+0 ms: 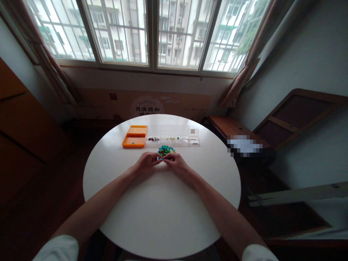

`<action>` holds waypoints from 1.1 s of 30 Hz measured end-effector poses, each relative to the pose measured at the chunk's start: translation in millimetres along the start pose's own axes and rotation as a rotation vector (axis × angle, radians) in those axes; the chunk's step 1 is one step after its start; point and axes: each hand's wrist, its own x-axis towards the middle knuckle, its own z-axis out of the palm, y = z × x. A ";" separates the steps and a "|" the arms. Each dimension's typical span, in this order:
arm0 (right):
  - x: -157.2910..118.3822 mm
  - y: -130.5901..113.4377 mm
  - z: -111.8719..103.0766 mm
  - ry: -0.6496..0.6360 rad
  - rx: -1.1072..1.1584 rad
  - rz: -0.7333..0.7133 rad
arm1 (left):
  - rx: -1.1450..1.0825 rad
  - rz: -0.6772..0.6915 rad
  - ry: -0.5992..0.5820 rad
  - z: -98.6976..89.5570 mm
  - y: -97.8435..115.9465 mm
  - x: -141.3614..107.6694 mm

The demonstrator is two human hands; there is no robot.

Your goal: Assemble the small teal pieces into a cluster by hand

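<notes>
A small heap of blue, green and brown pieces [165, 150] lies on the white round table [160, 210]. Just in front of it, my left hand [148, 160] and my right hand [175, 160] meet at the fingertips, both closed in a pinch on a small blue piece [162, 158]. Behind the left hand stands an open orange box [134, 140] with a tiny bluish piece inside. Clear plastic boxes [174, 140], lids raised, stand in a row to its right and hold dark, pale and green bits.
A wooden bench [231, 127] stands beyond the table at the right, with a blurred white item [244, 145] on it. A large printed cardboard panel [179, 105] leans below the barred window. Orange-brown cabinets [27, 134] are at the left.
</notes>
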 end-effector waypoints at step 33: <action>0.5 1.5 -0.6 -0.034 0.025 -0.002 | -0.024 0.008 -0.001 -0.6 3.0 -0.1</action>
